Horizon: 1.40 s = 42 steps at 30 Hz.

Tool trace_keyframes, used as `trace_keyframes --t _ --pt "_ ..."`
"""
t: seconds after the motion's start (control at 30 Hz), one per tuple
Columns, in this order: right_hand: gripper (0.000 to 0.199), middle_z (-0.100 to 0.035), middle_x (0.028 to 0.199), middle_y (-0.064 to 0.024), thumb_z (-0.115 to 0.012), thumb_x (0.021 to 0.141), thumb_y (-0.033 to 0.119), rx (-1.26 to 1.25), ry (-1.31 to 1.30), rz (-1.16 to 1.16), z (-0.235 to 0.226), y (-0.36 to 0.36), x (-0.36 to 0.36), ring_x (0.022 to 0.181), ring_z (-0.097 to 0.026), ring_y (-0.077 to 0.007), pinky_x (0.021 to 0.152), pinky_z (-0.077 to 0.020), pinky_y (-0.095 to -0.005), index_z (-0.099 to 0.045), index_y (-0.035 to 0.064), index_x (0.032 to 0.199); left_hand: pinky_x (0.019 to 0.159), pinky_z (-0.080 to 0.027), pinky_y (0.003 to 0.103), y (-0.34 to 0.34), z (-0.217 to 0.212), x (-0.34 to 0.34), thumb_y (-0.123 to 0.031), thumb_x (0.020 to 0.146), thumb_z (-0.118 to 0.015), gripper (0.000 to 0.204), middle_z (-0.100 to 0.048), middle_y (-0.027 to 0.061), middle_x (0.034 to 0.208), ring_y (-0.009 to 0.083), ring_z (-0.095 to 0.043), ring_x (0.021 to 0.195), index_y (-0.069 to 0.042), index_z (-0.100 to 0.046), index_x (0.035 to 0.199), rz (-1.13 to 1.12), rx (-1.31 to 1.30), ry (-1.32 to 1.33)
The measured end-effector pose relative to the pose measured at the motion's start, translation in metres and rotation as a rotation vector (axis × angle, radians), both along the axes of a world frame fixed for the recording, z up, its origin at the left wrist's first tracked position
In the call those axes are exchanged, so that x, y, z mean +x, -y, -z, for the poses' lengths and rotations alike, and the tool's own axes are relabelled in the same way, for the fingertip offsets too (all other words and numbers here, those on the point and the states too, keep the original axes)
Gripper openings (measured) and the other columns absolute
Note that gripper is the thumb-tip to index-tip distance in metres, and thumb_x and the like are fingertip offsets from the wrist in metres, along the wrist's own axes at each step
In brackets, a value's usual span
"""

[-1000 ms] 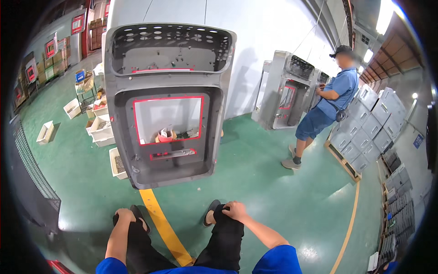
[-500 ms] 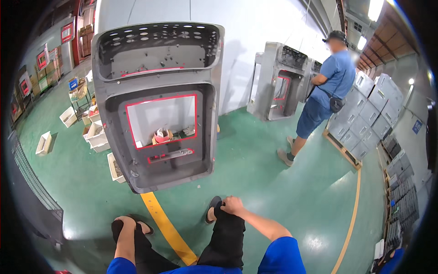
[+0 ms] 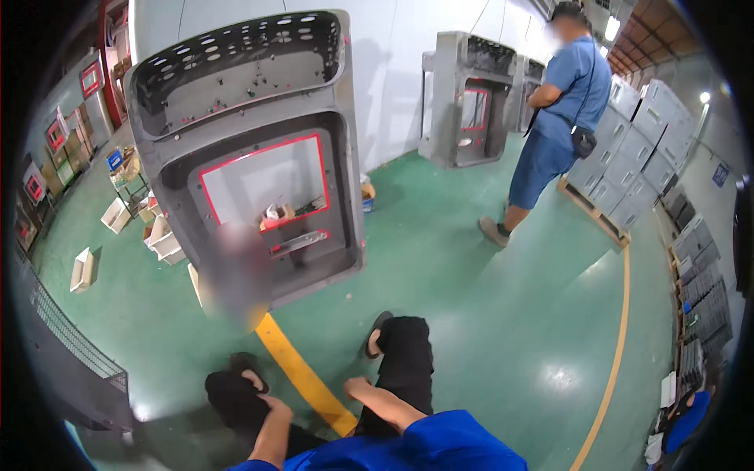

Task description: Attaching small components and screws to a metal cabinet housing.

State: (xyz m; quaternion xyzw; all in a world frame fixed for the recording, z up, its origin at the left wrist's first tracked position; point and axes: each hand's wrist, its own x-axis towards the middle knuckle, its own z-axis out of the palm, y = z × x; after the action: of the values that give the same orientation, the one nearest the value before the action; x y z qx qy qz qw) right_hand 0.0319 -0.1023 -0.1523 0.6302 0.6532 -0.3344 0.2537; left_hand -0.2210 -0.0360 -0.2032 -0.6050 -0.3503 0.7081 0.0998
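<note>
My left hand (image 3: 276,407) lies against the inner side of my left knee, on the black trousers (image 3: 236,404). How its fingers are bent does not show clearly. My right hand (image 3: 358,387) is drawn in beside my right thigh, above the yellow floor line, its fingers curled and nothing visible in them. In front of me, beyond both hands, stands a large grey housing (image 3: 355,180) with a perforated top recess and a red-edged rectangular opening. A dark blurred patch (image 3: 236,271) covers its lower left part; I cannot make out what it is.
A person (image 3: 561,118) in blue stands at the right, near a second grey housing (image 3: 444,102). Behind them, grey boxes (image 3: 609,173) are stacked on a wooden pallet. White bins (image 3: 116,215) sit on the floor at the left. A dark perforated panel (image 3: 78,345) rises near my left.
My right hand has left the right knee and moved back and inward. My left hand has slid right, off the top of its knee. The view has shifted, and the blurred patch has appeared.
</note>
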Motion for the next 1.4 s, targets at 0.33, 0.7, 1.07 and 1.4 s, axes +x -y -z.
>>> trace_keyframes --t 0.33,0.7,1.07,1.4 --pt "0.016 -0.068 0.088 -0.0054 -0.063 0.072 0.022 -0.002 -0.121 -0.412 0.041 0.051 -0.042 0.083 -0.064 -0.0254 0.064 -0.0499 -0.0409 -0.071 0.0147 0.084 0.092 -0.044 0.038 0.078 -0.095 0.091 -0.042 0.084 -0.051 0.047 -0.057 0.0133 0.119 0.0239 -0.054 0.108 -0.013 -0.056 0.121 -0.351 -0.751 0.905" --pt "0.020 -0.068 0.091 -0.0111 -0.064 0.074 0.022 0.454 0.243 0.087 -0.097 -0.092 0.205 0.085 -0.066 -0.0294 0.071 -0.0531 -0.0404 -0.071 0.0091 0.088 0.090 -0.037 0.065 -0.134 -0.172 -0.028 -0.025 0.072 -0.062 0.039 -0.061 0.0194 0.113 0.0378 -0.058 0.105 -0.003 -0.066 0.104 -0.361 0.466 0.993" --pt "0.064 -0.057 0.126 -0.0073 -0.065 0.068 0.058 -0.207 0.026 0.809 -0.132 -0.070 0.249 0.117 -0.053 -0.0258 0.098 -0.0389 -0.0383 -0.063 0.0171 0.118 0.095 -0.043 0.048 -0.155 -0.127 -0.078 -0.052 0.071 -0.067 0.060 -0.058 0.0073 0.125 0.0270 -0.055 0.115 -0.016 -0.062 0.119 -0.789 0.357 0.545" --pt "0.055 -0.056 0.128 -0.0054 -0.063 0.073 0.049 -0.182 0.203 0.658 -0.108 -0.090 0.247 0.120 -0.051 -0.0232 0.098 -0.0408 -0.0354 -0.061 0.0201 0.120 0.093 -0.039 0.061 -0.136 -0.119 -0.034 -0.054 0.071 -0.070 0.066 -0.053 0.0057 0.131 0.0295 -0.053 0.117 -0.017 -0.057 0.125 -0.471 0.402 0.338"
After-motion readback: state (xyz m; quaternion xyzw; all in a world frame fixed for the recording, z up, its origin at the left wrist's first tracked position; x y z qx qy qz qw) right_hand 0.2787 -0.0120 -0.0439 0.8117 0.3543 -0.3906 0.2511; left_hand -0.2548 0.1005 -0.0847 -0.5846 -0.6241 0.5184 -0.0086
